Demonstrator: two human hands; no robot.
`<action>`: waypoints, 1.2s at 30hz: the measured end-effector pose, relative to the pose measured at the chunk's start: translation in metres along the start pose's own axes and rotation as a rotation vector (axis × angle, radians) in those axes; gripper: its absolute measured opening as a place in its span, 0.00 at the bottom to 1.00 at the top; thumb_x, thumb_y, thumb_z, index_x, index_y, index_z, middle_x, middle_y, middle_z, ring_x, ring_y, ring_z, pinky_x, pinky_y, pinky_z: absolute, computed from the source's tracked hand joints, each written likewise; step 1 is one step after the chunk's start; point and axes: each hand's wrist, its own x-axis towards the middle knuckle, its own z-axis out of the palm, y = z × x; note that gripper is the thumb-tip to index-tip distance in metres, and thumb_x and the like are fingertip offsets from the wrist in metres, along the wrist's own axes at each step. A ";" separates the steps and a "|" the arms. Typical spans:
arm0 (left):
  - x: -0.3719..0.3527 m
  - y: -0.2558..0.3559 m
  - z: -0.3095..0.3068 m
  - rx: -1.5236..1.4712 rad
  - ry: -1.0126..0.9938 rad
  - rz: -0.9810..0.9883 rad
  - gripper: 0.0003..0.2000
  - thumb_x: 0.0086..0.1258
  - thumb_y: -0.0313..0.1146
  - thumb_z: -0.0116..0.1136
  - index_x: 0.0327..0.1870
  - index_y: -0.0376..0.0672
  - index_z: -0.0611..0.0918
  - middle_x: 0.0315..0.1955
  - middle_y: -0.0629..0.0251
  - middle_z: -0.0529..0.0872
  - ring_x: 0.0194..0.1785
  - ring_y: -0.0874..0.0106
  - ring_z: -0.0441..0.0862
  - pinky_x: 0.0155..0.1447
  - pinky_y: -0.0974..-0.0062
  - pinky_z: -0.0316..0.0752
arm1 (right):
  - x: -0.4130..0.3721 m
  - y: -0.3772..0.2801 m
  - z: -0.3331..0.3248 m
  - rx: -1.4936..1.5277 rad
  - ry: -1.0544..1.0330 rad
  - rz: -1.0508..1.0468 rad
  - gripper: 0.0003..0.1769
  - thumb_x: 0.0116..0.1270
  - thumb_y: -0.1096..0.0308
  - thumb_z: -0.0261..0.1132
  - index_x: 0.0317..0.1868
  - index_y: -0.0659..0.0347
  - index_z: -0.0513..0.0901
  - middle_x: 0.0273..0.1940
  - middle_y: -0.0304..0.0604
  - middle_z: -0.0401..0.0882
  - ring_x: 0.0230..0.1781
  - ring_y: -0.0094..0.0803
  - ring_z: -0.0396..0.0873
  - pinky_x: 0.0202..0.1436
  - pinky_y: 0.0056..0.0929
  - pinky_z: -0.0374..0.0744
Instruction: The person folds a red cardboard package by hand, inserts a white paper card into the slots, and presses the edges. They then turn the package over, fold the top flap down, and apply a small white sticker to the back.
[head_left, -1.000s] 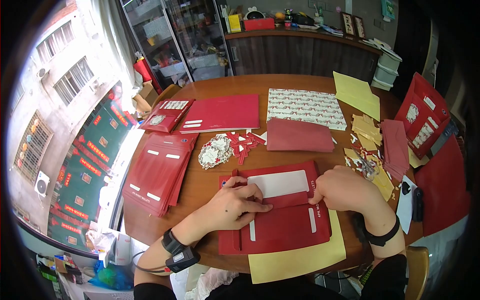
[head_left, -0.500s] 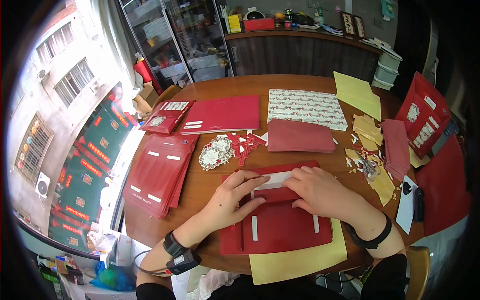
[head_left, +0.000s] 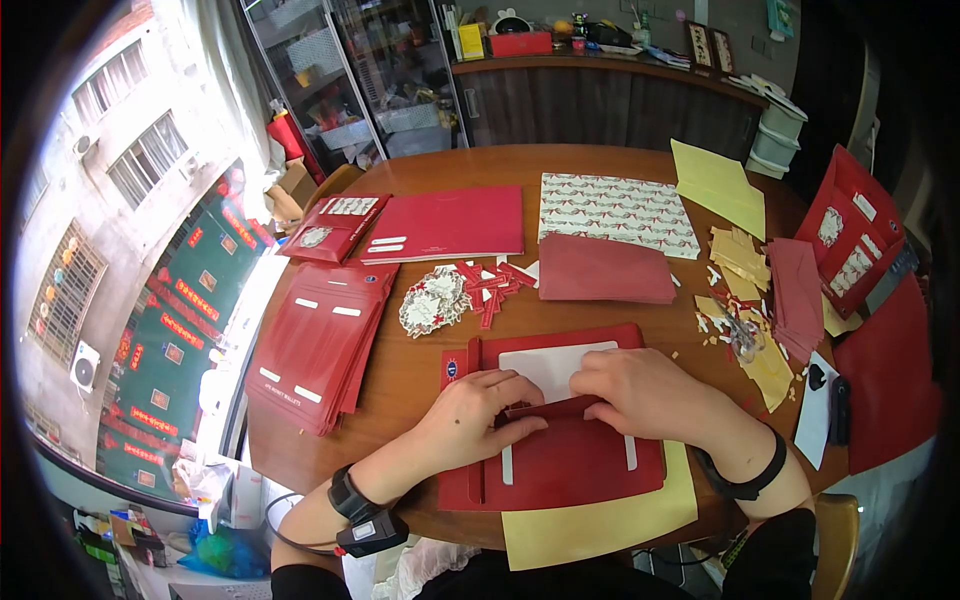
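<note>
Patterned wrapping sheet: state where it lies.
Head view: the patterned wrapping sheet lies far centre on the wooden table, between a red folder, left, and a yellow paper sheet, right.
</note>
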 end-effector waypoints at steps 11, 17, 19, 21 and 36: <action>0.003 -0.002 0.005 0.042 0.038 -0.123 0.11 0.69 0.28 0.69 0.47 0.40 0.79 0.32 0.58 0.87 0.34 0.61 0.88 0.38 0.69 0.80 | 0.004 0.008 -0.005 0.116 0.001 0.044 0.13 0.60 0.66 0.75 0.43 0.60 0.85 0.38 0.47 0.85 0.41 0.50 0.85 0.44 0.45 0.81; 0.008 -0.017 0.008 -0.156 0.025 -0.158 0.12 0.70 0.30 0.70 0.48 0.39 0.79 0.33 0.62 0.90 0.35 0.68 0.88 0.39 0.71 0.78 | 0.008 0.014 -0.011 0.206 -0.141 0.143 0.15 0.61 0.65 0.75 0.46 0.62 0.84 0.44 0.51 0.86 0.48 0.51 0.84 0.52 0.46 0.81; 0.008 -0.009 0.003 -0.137 -0.025 -0.177 0.13 0.69 0.30 0.71 0.49 0.39 0.80 0.35 0.62 0.90 0.36 0.69 0.89 0.40 0.71 0.79 | 0.006 0.018 -0.007 0.236 -0.118 0.069 0.17 0.61 0.64 0.75 0.48 0.62 0.85 0.45 0.51 0.85 0.51 0.51 0.84 0.55 0.46 0.80; 0.009 -0.004 0.002 -0.119 -0.075 -0.197 0.14 0.69 0.31 0.71 0.49 0.39 0.80 0.36 0.61 0.90 0.38 0.70 0.89 0.42 0.71 0.80 | 0.006 0.020 -0.007 0.238 -0.141 0.074 0.17 0.62 0.65 0.75 0.48 0.62 0.85 0.46 0.51 0.85 0.52 0.50 0.83 0.56 0.46 0.80; 0.040 0.001 -0.004 0.018 -0.326 -0.223 0.13 0.66 0.32 0.72 0.48 0.37 0.88 0.40 0.53 0.90 0.42 0.59 0.89 0.49 0.67 0.81 | 0.005 0.025 0.005 0.221 -0.115 0.027 0.17 0.64 0.70 0.72 0.52 0.62 0.83 0.47 0.52 0.84 0.52 0.51 0.82 0.56 0.46 0.80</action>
